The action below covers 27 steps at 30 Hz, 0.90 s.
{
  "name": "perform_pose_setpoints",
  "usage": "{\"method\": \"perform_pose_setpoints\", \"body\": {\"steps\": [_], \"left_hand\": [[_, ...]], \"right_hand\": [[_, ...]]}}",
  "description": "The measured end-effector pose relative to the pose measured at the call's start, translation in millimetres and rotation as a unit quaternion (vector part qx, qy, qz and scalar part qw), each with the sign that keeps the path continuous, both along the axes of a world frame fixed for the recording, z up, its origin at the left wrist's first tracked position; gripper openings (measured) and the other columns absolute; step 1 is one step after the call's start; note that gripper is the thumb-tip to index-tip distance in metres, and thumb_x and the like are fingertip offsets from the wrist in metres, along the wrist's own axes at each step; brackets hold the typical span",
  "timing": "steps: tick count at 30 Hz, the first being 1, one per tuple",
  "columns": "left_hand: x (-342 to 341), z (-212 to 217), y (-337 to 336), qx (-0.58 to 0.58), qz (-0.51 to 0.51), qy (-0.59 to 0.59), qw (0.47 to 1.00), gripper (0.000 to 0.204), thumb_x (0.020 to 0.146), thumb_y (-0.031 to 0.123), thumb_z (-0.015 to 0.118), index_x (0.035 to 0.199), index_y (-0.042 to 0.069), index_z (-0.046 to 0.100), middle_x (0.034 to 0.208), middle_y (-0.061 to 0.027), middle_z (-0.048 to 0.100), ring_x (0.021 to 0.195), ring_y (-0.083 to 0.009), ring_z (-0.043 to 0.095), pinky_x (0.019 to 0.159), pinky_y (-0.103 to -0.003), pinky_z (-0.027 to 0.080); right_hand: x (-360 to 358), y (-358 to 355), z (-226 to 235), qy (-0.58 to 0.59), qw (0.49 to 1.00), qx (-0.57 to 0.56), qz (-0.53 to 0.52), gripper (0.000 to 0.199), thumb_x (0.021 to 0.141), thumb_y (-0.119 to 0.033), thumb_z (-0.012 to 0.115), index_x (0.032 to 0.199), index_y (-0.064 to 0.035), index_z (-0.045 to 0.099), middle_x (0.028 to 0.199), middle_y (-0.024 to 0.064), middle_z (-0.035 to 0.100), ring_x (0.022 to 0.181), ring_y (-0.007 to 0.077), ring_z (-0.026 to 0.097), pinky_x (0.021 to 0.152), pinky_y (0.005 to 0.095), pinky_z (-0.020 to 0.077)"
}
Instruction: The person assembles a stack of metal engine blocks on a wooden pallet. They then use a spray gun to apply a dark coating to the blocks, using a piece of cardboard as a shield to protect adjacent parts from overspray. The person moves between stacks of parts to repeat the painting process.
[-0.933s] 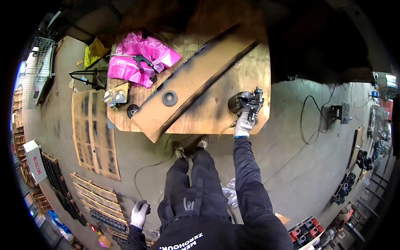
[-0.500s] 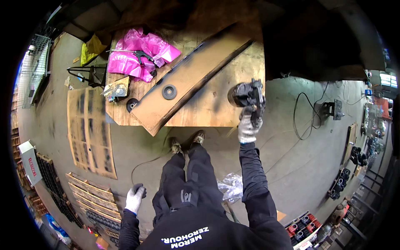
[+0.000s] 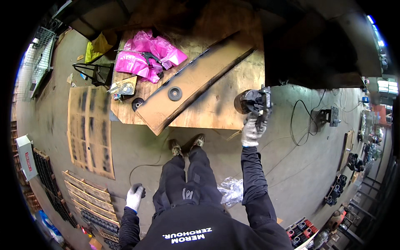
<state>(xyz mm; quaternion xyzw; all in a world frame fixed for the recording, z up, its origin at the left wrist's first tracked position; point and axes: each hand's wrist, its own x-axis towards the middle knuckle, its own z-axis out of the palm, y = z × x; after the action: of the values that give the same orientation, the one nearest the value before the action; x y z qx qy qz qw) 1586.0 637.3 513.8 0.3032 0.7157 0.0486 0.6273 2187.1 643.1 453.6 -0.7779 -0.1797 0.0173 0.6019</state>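
Observation:
My right hand (image 3: pixel 253 130), in a grey-white glove, grips a black metal casting (image 3: pixel 260 106) with a rounded face on its left side. The casting is at the table's right edge, and I cannot tell whether it rests on the wood. My left hand (image 3: pixel 135 196), in a white glove with dark fingertips, hangs low by my left side with loosely bent fingers and nothing visible in it. A long brown cardboard sheet (image 3: pixel 193 83) with black-stained edges lies slantwise across the wooden table (image 3: pixel 227 118). On the cardboard sits a dark ring-shaped disc (image 3: pixel 175 93).
Crumpled pink plastic (image 3: pixel 137 50) lies at the table's far left under a black-handled tool (image 3: pixel 151 57). Near it are a small stained board (image 3: pixel 123 86) and another black disc (image 3: pixel 137 103). Cables (image 3: pixel 298 125) trail over the floor at right; a stained wooden panel (image 3: pixel 89 133) lies left.
My right hand and the black casting have moved slightly right and nearer to me. The table scene has shifted a little with the view. My left hand hangs much as before.

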Motion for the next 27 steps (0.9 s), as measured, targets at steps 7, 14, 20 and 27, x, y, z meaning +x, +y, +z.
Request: {"method": "perform_pose_setpoints", "body": {"steps": [7, 14, 20, 27], "left_hand": [[-4, -7, -1, 0.011, -0.033, -0.019, 0.999, 0.03, 0.096, 0.013, 0.061, 0.122, -0.002, 0.058, 0.095, -0.0102, 0.066, 0.079, -0.0166, 0.064, 0.071, -0.03, 0.056], [-11, -11, 8, -0.006, -0.067, 0.003, 0.998, 0.029, 0.096, 0.014, 0.061, 0.12, -0.003, 0.06, 0.094, -0.01, 0.066, 0.077, -0.0166, 0.064, 0.07, -0.031, 0.055], [-11, 0, 13, -0.016, -0.049, 0.005, 0.999, 0.026, 0.096, 0.014, 0.061, 0.117, 0.0, 0.061, 0.091, -0.008, 0.065, 0.078, -0.0155, 0.062, 0.071, -0.03, 0.054], [-23, -12, 13, -0.023, -0.065, 0.004, 0.998, 0.027, 0.096, 0.014, 0.06, 0.118, -0.001, 0.06, 0.092, -0.008, 0.065, 0.078, -0.0158, 0.063, 0.07, -0.03, 0.054]], "right_hand": [[-21, 19, 41, -0.091, 0.991, -0.099, 0.0, 0.027, 0.1, -0.027, 0.055, 0.106, -0.0036, 0.067, 0.08, 0.0059, 0.067, 0.066, 0.0159, 0.065, 0.062, 0.029, 0.054], [-31, 27, 55, 0.032, 0.998, -0.044, -0.045, 0.021, 0.098, -0.025, 0.061, 0.11, -0.0074, 0.063, 0.073, 0.0029, 0.064, 0.054, 0.0127, 0.059, 0.045, 0.0302, 0.0477], [-39, 25, 39, -0.004, 1.0, -0.02, -0.019, 0.022, 0.1, -0.032, 0.058, 0.104, -0.0111, 0.065, 0.067, -0.0031, 0.058, 0.052, 0.0111, 0.055, 0.044, 0.0251, 0.0385], [-61, 34, 75, -0.211, 0.971, -0.112, 0.022, 0.029, 0.101, -0.029, 0.054, 0.095, -0.0034, 0.066, 0.083, 0.0086, 0.068, 0.065, 0.0187, 0.063, 0.057, 0.0349, 0.0504]]}}
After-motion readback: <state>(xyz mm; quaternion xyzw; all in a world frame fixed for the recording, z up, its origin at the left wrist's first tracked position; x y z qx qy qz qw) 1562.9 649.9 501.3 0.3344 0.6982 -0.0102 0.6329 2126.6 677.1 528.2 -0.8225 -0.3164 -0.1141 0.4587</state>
